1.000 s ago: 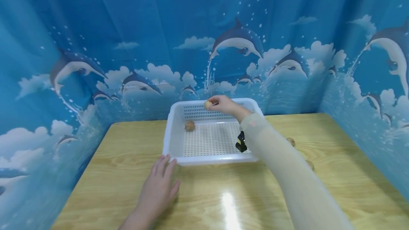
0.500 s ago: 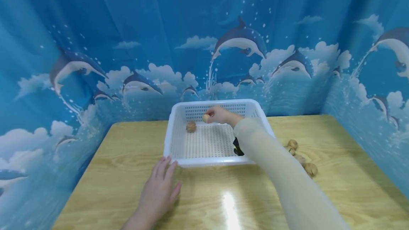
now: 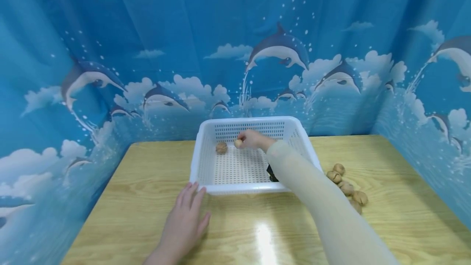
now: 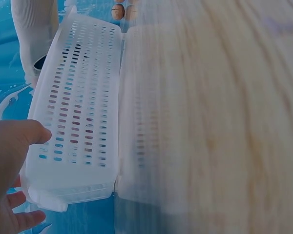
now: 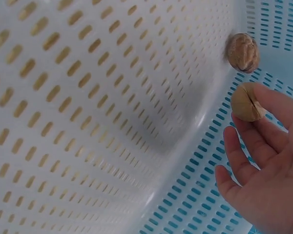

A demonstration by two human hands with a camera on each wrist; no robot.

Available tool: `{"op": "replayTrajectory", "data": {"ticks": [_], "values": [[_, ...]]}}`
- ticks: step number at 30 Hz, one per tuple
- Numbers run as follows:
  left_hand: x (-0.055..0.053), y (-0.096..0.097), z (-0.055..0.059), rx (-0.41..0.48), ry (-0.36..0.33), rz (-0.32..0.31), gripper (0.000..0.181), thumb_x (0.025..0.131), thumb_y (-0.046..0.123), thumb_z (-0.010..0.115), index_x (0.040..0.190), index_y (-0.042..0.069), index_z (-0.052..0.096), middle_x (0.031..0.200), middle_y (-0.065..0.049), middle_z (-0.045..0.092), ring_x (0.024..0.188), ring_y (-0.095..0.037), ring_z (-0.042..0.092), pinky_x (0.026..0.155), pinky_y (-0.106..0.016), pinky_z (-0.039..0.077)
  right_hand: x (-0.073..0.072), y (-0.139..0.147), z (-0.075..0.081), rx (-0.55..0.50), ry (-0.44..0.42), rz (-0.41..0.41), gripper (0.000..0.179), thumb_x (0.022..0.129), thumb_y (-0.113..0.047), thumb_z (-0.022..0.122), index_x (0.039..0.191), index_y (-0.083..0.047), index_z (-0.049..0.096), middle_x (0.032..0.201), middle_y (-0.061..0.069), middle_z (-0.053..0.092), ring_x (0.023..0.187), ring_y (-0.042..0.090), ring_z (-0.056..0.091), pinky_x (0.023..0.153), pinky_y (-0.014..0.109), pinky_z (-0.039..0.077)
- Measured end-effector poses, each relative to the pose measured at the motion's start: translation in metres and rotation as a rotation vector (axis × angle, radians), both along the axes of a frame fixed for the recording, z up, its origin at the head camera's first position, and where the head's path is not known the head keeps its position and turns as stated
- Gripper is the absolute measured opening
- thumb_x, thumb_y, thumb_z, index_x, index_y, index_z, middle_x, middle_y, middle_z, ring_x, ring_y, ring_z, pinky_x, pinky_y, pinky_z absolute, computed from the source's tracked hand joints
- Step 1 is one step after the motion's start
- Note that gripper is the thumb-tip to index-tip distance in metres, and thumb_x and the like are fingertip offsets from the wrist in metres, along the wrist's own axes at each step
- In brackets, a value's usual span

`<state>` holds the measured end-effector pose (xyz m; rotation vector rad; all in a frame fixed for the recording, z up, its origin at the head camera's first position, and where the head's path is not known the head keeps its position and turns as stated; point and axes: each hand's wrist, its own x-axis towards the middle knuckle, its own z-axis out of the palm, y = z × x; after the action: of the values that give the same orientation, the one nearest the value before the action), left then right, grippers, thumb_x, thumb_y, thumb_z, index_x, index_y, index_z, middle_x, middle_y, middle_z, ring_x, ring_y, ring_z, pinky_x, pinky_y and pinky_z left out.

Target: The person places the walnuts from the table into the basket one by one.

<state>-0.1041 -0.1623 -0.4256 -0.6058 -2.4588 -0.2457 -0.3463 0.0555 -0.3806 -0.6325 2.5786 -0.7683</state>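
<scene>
Pinches a walnut (image 3: pixel 238 144) in the right hand (image 3: pixel 252 139), near another walnut (image 3: pixel 221 147) inside the white basket (image 3: pixel 239 189) by the back edge of the counter (image 3: pixel 128 203), perhaps just above the basket's bottom. Touches its near-left corner with the left hand (image 3: pixel 182 220), unclenched.

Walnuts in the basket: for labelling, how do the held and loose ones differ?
The held walnut is paler and smoother, with a dark seam; the loose walnut is browner and more wrinkled. The held walnut is pinched in the right grip; the loose walnut rests untouched. Both are roundish and inside the basket.
</scene>
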Motion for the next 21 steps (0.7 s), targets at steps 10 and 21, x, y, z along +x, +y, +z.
{"op": "replayTrajectory", "data": {"ticks": [10, 21], "values": [[0.001, 0.003, 0.001, 0.005, 0.008, 0.003, 0.064, 0.071, 0.025, 0.075, 0.122, -0.004, 0.051, 0.125, -0.027, 0.048, 0.116, -0.044, 0.045, 0.095, -0.052, 0.043, 0.001, -0.014, -0.009, 0.047, 0.062, 0.031, 0.032, 0.089, -0.013, 0.063, 0.119, -0.003, 0.061, 0.113, 0.01, 0.061, 0.105, 0.023, 0.055, 0.089, 0.037, 0.048], [0.0, 0.001, -0.002, 0.011, 0.01, 0.006, 0.062, 0.074, 0.029, 0.068, 0.122, -0.005, 0.051, 0.125, -0.028, 0.047, 0.116, -0.044, 0.045, 0.094, -0.052, 0.043, -0.002, -0.024, -0.012, 0.055, 0.011, -0.037, 0.039, 0.09, -0.014, 0.061, 0.128, -0.005, 0.054, 0.123, 0.01, 0.057, 0.115, 0.024, 0.051, 0.096, 0.036, 0.045]]}}
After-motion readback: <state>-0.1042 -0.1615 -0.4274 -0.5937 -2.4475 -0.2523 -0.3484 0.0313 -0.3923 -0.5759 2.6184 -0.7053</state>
